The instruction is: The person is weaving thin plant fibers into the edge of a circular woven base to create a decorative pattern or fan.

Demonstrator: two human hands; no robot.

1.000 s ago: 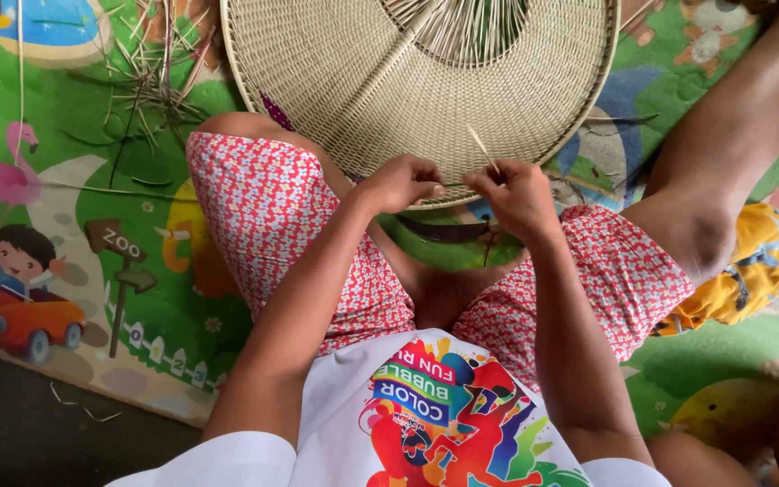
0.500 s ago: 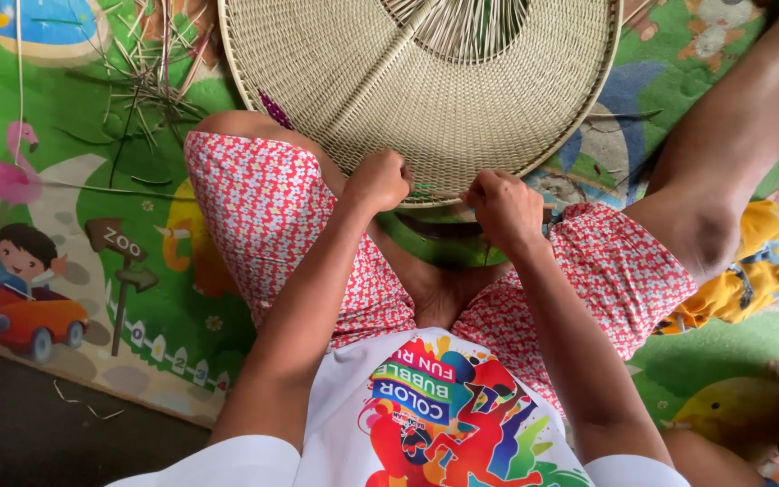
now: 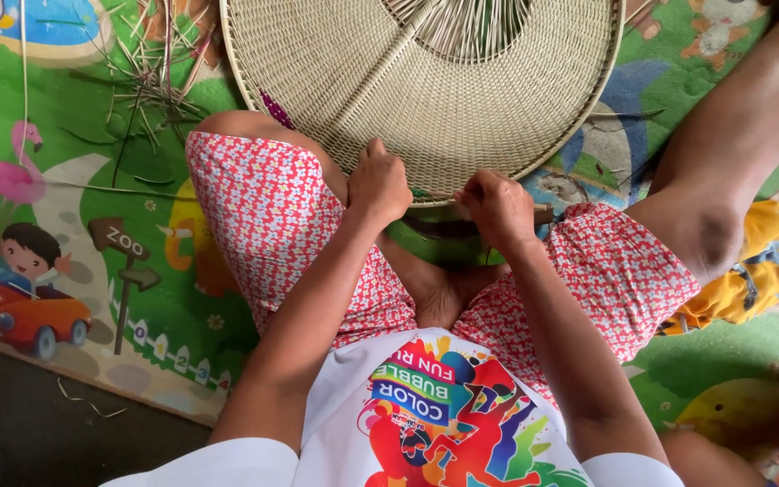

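At the near rim of the woven tray (image 3: 426, 90), left hand (image 3: 379, 185) and right hand (image 3: 498, 209) are closed on its edge; it is probably light, stiff, slightly springy.

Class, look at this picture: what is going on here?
A person sits cross-legged on a play mat and works on a large round woven tray. Both hands grip its near rim: the left hand and the right hand are closed on the edge, close together. The weave is dense, but bare spokes show at the tray's middle. Loose strands lie on the mat to the left.
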